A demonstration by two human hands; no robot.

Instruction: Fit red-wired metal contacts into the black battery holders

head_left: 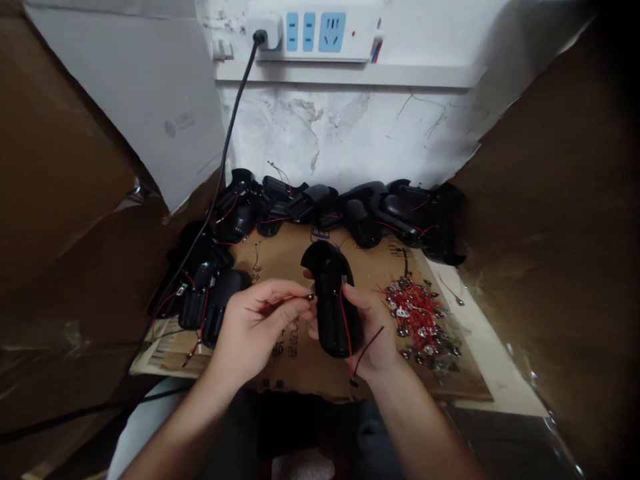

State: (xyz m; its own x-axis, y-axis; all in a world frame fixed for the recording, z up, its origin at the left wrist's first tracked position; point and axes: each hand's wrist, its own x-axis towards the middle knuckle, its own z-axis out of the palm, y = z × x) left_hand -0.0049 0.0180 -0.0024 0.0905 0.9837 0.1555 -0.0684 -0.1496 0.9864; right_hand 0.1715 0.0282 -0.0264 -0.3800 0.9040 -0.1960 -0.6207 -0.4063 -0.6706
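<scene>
The left hand (257, 327) has its thumb and finger pinched tight on a small clip (311, 297) with a red wire (274, 304). The right hand (377, 333) curls around a black shell (330, 327), held up over the middle of the cardboard (280, 257). I can't tell if the clip touches the shell. More shells (363, 223) sit along the back edge and left edge. A clip heap (420, 320) lies near the right edge.

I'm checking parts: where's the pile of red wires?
The pile lies on the right of the head view, just right of the right hand.
</scene>
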